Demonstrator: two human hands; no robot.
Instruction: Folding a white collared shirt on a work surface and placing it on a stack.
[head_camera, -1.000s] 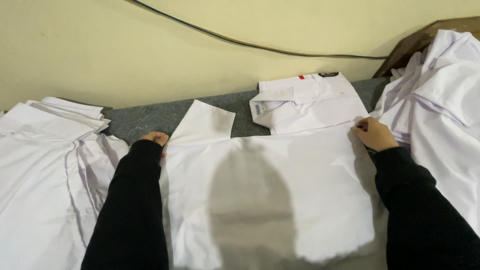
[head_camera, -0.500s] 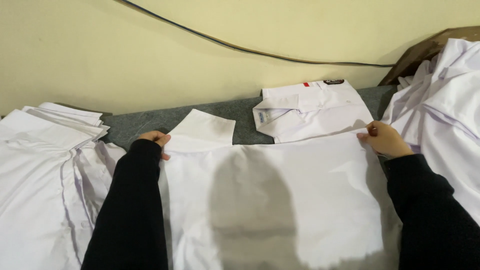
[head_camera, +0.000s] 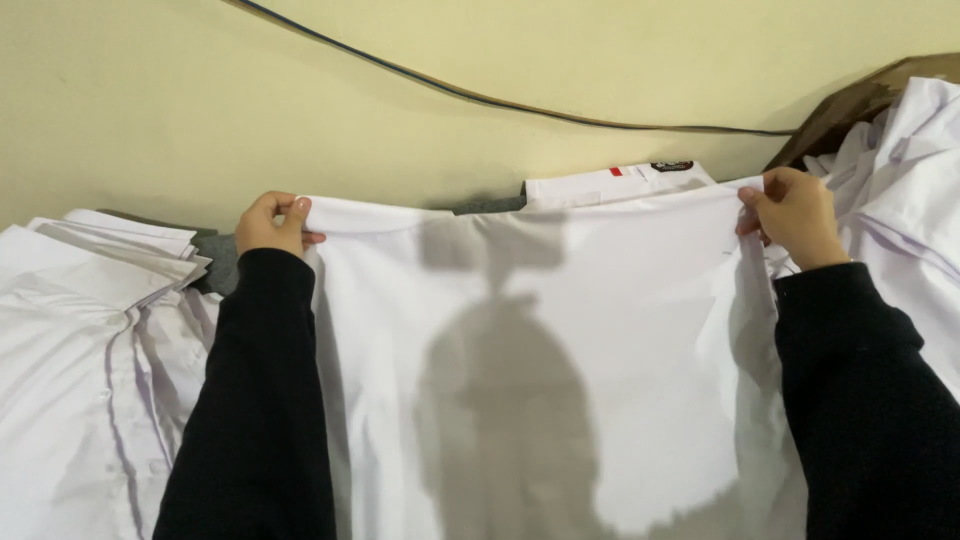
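A white shirt (head_camera: 560, 330) hangs spread out in front of me, lifted off the grey table. My left hand (head_camera: 272, 222) pinches its top edge at the left corner. My right hand (head_camera: 795, 215) grips the top edge at the right corner. Both arms wear black sleeves. A dark shadow of a head and shoulders falls on the middle of the cloth. The lifted shirt hides most of the table behind it.
A folded white shirt with a small red mark (head_camera: 620, 180) peeks over the lifted edge by the wall. A stack of folded white shirts (head_camera: 90, 270) lies at left. Loose white shirts (head_camera: 910, 220) pile at right. A dark cable (head_camera: 480, 95) runs along the yellow wall.
Both hands have raised the shirt's far edge up off the table, so the cloth now hangs upright and covers the folded sleeve and most of the folded shirt behind.
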